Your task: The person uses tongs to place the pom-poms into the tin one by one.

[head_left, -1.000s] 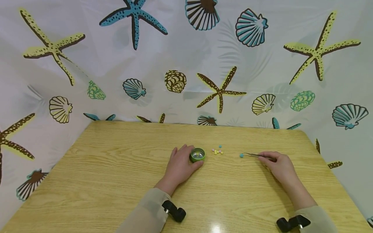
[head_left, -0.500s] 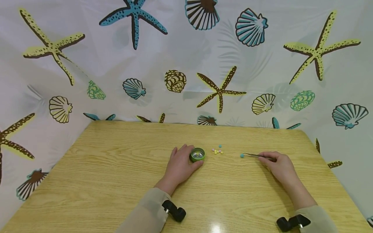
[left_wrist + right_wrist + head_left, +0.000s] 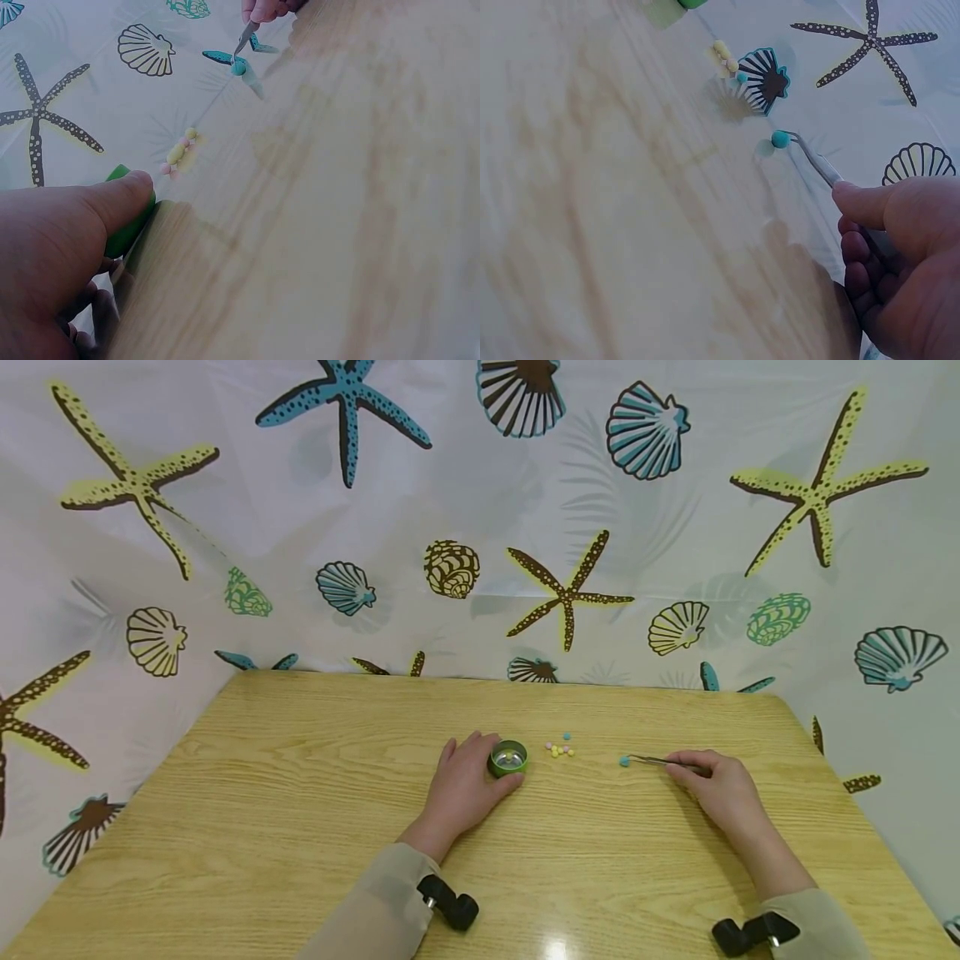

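My left hand (image 3: 462,795) holds a small round green cup (image 3: 508,773), thumb on the near side and fingers behind. In the cup's shiny inside lies something small and yellow. My right hand (image 3: 722,787) pinches bent-tip metal tweezers (image 3: 823,169) that point left. At their tips is a blue bead (image 3: 781,139), just above or on the table; I cannot tell which. Between cup and tweezers lies a cluster of small yellow and pink beads (image 3: 559,751), with another blue bead (image 3: 567,737) just behind it. In the left wrist view the thumb presses the green cup's side.
The wooden table (image 3: 315,793) spreads out around both hands. A white cloth (image 3: 420,635) printed with starfish and shells hangs behind the table and at its sides. Black camera mounts (image 3: 450,903) sit on both sleeves.
The tweezer tips and the blue bead have shifted very slightly to the right. The left hand and the green cup have stayed put.
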`<action>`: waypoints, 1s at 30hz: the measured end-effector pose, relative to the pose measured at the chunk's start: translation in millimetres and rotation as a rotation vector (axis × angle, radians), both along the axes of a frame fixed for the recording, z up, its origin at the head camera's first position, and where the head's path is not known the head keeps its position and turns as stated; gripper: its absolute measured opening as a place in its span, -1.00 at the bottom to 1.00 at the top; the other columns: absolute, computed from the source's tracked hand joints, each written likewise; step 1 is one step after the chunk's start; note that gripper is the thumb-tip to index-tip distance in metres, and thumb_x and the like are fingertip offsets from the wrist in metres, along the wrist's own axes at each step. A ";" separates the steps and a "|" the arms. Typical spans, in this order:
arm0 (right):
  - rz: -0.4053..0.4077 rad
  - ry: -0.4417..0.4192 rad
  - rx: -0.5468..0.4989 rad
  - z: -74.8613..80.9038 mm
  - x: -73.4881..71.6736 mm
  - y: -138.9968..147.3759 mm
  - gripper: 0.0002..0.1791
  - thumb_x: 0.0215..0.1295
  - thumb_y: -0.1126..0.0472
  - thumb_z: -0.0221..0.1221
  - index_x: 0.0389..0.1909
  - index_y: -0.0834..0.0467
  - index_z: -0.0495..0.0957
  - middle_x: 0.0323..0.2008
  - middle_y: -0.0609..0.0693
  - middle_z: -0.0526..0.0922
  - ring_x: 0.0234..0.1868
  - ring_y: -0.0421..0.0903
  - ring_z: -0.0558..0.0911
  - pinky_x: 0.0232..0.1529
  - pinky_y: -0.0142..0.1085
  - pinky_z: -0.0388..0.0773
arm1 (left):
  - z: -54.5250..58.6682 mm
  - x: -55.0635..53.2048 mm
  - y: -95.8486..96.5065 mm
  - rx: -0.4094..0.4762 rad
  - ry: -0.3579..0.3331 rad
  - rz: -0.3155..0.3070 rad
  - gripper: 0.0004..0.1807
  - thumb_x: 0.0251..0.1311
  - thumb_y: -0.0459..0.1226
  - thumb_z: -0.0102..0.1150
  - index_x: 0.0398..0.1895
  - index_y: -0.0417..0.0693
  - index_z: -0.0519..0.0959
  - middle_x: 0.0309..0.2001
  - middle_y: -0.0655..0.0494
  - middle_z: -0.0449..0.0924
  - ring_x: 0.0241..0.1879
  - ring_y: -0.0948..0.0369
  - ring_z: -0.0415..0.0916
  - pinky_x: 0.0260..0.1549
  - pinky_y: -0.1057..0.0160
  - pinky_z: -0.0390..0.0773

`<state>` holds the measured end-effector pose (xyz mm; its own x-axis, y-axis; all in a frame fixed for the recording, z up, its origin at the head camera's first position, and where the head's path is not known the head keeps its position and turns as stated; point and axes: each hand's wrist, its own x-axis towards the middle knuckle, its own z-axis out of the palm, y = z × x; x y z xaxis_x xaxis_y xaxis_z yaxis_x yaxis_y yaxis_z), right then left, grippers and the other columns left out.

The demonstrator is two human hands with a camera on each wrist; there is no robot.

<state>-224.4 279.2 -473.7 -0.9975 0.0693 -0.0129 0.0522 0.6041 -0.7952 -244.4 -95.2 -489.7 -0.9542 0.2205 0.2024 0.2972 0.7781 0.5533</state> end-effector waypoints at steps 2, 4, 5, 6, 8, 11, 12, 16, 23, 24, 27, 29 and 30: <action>-0.004 -0.004 -0.001 0.4 0.1 -0.6 -0.55 0.66 0.02 0.30 0.32 0.24 0.71 0.41 0.34 0.59 0.41 0.32 0.53 0.36 0.20 0.54 | -0.7 -0.1 -0.4 0.001 0.000 0.001 -0.27 0.44 0.03 0.49 0.48 -0.21 0.53 0.46 -0.18 0.57 0.62 -0.16 0.30 0.68 -0.27 -0.03; -0.011 -0.010 -0.003 0.8 0.4 -1.4 -0.53 0.66 0.00 0.30 0.33 0.25 0.71 0.37 0.33 0.61 0.37 0.30 0.56 0.31 0.16 0.57 | -1.7 -0.6 -1.0 -0.002 -0.002 0.001 -0.26 0.44 0.03 0.49 0.49 -0.20 0.53 0.46 -0.17 0.57 0.62 -0.15 0.29 0.68 -0.26 -0.03; -0.015 -0.013 -0.004 1.0 0.5 -1.7 -0.53 0.66 0.00 0.30 0.34 0.24 0.71 0.35 0.32 0.63 0.34 0.29 0.57 0.27 0.12 0.59 | -2.2 -0.7 -1.3 -0.004 -0.003 0.002 -0.26 0.44 0.03 0.49 0.49 -0.21 0.53 0.46 -0.17 0.57 0.62 -0.16 0.29 0.68 -0.27 -0.03; -0.019 -0.015 -0.002 1.2 0.6 -2.1 -0.52 0.66 -0.01 0.30 0.34 0.24 0.71 0.34 0.31 0.64 0.32 0.27 0.59 0.24 0.08 0.61 | -2.5 -0.9 -1.4 -0.005 -0.007 0.002 -0.25 0.44 0.04 0.49 0.49 -0.20 0.52 0.46 -0.17 0.57 0.62 -0.15 0.29 0.68 -0.26 -0.03; -0.028 -0.015 0.001 1.6 0.8 -3.4 -0.52 0.65 -0.02 0.31 0.33 0.24 0.71 0.32 0.29 0.66 0.29 0.23 0.61 0.15 -0.05 0.63 | -2.6 -1.0 -1.6 -0.005 -0.018 0.003 -0.24 0.44 0.05 0.49 0.51 -0.20 0.52 0.48 -0.17 0.55 0.63 -0.14 0.27 0.69 -0.24 -0.06; -0.039 -0.010 0.000 2.4 0.1 -5.9 -0.53 0.65 -0.02 0.31 0.33 0.22 0.72 0.28 0.25 0.69 0.21 0.15 0.63 0.03 -0.21 0.61 | -1.6 -0.8 -1.5 -0.005 -0.028 0.005 -0.23 0.44 0.05 0.49 0.52 -0.21 0.51 0.49 -0.17 0.54 0.64 -0.14 0.26 0.69 -0.23 -0.08; -0.042 -0.003 0.001 2.9 -0.1 -7.3 -0.53 0.64 -0.02 0.32 0.32 0.22 0.73 0.28 0.24 0.69 0.19 0.12 0.63 0.03 -0.25 0.60 | -1.1 -0.8 -1.4 -0.004 -0.033 0.005 -0.22 0.44 0.06 0.48 0.52 -0.20 0.51 0.49 -0.17 0.54 0.64 -0.14 0.25 0.70 -0.22 -0.09; -0.046 0.014 -0.012 6.2 -2.0 -14.4 -0.57 0.64 0.01 0.32 0.30 0.21 0.74 0.24 0.22 0.71 0.09 0.05 0.61 -0.06 -0.33 0.56 | -0.4 -1.2 -1.2 -0.006 -0.031 0.002 -0.22 0.44 0.06 0.49 0.52 -0.20 0.51 0.49 -0.17 0.54 0.64 -0.14 0.25 0.70 -0.23 -0.08; -0.008 0.040 -0.049 14.6 -7.8 -34.0 -0.59 0.65 0.03 0.32 0.30 0.20 0.74 0.28 0.21 0.70 0.16 0.04 0.64 -0.04 -0.42 0.58 | -0.3 -1.1 -1.2 -0.008 -0.031 0.000 -0.22 0.44 0.07 0.48 0.53 -0.19 0.50 0.50 -0.16 0.53 0.64 -0.14 0.25 0.70 -0.23 -0.09; -0.001 0.050 -0.050 15.8 -8.9 -37.3 -0.59 0.65 0.04 0.32 0.29 0.21 0.75 0.28 0.21 0.71 0.16 0.04 0.65 -0.03 -0.42 0.58 | -0.3 -0.8 -1.3 -0.007 -0.030 -0.001 -0.22 0.44 0.07 0.48 0.52 -0.20 0.51 0.50 -0.17 0.54 0.64 -0.14 0.26 0.69 -0.24 -0.08; 0.026 0.080 -0.055 19.4 -11.7 -47.6 -0.62 0.64 0.07 0.33 0.26 0.22 0.76 0.24 0.20 0.72 0.18 0.08 0.67 0.01 -0.39 0.61 | -0.8 -1.0 -1.7 -0.005 -0.017 -0.002 -0.24 0.43 0.06 0.49 0.50 -0.19 0.52 0.48 -0.17 0.55 0.63 -0.15 0.27 0.68 -0.26 -0.05; 0.043 0.097 -0.049 21.4 -13.3 -54.7 -0.63 0.63 0.08 0.33 0.25 0.22 0.77 0.22 0.19 0.73 0.19 0.10 0.69 0.05 -0.34 0.63 | -1.1 -0.8 -2.0 -0.002 -0.006 -0.002 -0.26 0.43 0.05 0.50 0.49 -0.19 0.54 0.46 -0.17 0.57 0.62 -0.16 0.29 0.68 -0.27 -0.04; 0.051 0.103 -0.047 22.2 -14.0 -58.4 -0.64 0.63 0.08 0.34 0.25 0.22 0.77 0.21 0.19 0.74 0.19 0.10 0.70 0.07 -0.32 0.64 | -1.2 -0.7 -2.2 -0.002 -0.003 -0.001 -0.26 0.43 0.05 0.50 0.48 -0.18 0.54 0.46 -0.17 0.57 0.62 -0.16 0.29 0.68 -0.27 -0.03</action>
